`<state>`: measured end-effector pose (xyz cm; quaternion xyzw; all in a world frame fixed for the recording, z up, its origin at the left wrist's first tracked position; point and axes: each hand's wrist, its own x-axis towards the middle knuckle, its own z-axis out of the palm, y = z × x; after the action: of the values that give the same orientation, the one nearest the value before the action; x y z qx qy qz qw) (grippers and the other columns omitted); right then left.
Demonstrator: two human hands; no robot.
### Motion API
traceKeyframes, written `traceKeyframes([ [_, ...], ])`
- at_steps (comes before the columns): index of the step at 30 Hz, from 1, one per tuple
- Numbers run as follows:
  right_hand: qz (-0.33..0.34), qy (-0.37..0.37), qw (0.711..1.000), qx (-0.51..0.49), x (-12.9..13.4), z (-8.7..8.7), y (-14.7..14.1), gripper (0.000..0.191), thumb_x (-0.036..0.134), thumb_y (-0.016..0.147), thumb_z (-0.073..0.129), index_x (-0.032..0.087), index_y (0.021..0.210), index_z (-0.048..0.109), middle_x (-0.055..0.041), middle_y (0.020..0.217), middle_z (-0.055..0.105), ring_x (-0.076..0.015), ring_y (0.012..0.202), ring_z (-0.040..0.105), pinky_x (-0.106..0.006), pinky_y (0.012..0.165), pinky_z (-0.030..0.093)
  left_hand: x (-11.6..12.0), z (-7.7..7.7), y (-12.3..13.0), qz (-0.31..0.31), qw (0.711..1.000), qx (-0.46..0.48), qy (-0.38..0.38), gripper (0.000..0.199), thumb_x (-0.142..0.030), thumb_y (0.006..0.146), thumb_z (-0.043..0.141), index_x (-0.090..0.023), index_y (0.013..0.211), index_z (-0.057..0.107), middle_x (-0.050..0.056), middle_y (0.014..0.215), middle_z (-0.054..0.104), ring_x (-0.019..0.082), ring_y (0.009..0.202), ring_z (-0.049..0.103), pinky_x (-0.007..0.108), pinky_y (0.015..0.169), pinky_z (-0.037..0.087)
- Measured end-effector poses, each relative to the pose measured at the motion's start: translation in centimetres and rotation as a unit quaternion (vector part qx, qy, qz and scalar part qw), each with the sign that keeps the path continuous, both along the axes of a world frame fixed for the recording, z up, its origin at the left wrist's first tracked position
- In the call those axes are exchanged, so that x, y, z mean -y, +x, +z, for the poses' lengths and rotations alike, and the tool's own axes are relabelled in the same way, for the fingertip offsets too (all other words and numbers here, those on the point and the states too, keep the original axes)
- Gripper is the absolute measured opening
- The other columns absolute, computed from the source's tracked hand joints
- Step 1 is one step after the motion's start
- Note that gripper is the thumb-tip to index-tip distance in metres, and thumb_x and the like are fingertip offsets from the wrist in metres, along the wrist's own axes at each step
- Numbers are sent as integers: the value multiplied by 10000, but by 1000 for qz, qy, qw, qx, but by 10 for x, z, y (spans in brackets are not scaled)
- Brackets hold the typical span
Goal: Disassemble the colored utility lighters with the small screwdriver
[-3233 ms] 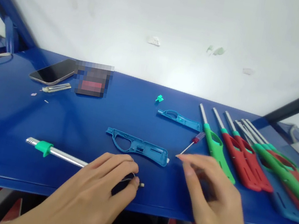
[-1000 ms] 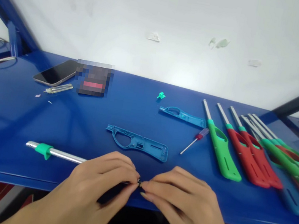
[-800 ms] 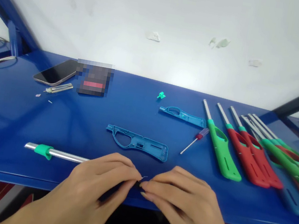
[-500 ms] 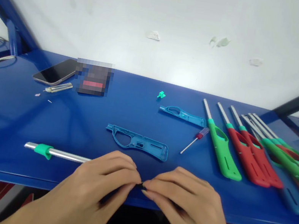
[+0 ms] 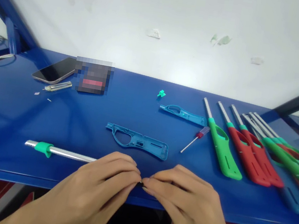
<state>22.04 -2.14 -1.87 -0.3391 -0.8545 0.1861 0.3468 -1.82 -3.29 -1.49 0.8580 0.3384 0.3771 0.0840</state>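
Observation:
My left hand (image 5: 105,189) and my right hand (image 5: 185,201) meet fingertip to fingertip over the table's front edge, both pinched. Between the fingertips shows a small dark part (image 5: 140,183), mostly hidden, too small to name. A silver metal tube (image 5: 72,155) with a green collar (image 5: 43,148) lies to the left; its right end disappears behind my left hand. Just beyond my hands is one blue lighter shell half (image 5: 149,146), its inner side up. Farther back lies another blue shell half (image 5: 185,115), with a small screwdriver (image 5: 195,139) near its right end.
Several long-necked lighters, among them a green one (image 5: 223,152) and a red one (image 5: 249,154), lie at the right. A small green piece (image 5: 161,93) sits at the back. Back left are a phone (image 5: 57,70), a clear fluid reservoir (image 5: 58,86) and a blurred-out dark item (image 5: 94,79).
My fingertips have drawn slightly closer around the small dark part, and less of it shows. Slightly more of the metal tube is visible beside my left hand. The other things lie as before.

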Motion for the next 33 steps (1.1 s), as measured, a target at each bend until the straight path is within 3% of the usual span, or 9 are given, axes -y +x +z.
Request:
traceKeyframes([
  [7,-25,48,998,35,8,-10,3,264,217,1135,512,251,1180,771,24,1074,803,-129,915,719,-234,861,564,3,5,-1,21,994,-59,91,201,-90,1096,540,-73,1096,740,68,1046,802,167,1074,724,266,1120,568],
  [19,-41,54,997,34,12,-14,7,273,221,1140,505,261,1185,771,22,1085,809,-134,920,723,-263,886,562,3,10,-1,17,992,-82,91,337,-102,1120,476,-111,991,786,43,951,831,162,989,769,245,1064,595],
  [24,12,-1,1000,14,4,-5,7,151,164,1072,653,245,1159,746,58,1085,824,-99,917,752,-199,943,549,9,5,-8,27,990,-117,77,360,-165,1152,410,-178,1122,768,29,1119,821,175,1080,764,311,1033,599],
  [33,-26,-37,998,-53,-1,7,-2,72,175,999,760,237,979,790,90,931,837,-57,805,763,-93,844,559,6,0,-5,30,988,-121,86,338,-103,1133,412,-166,1140,744,25,1161,827,177,1078,769,337,1039,531],
])
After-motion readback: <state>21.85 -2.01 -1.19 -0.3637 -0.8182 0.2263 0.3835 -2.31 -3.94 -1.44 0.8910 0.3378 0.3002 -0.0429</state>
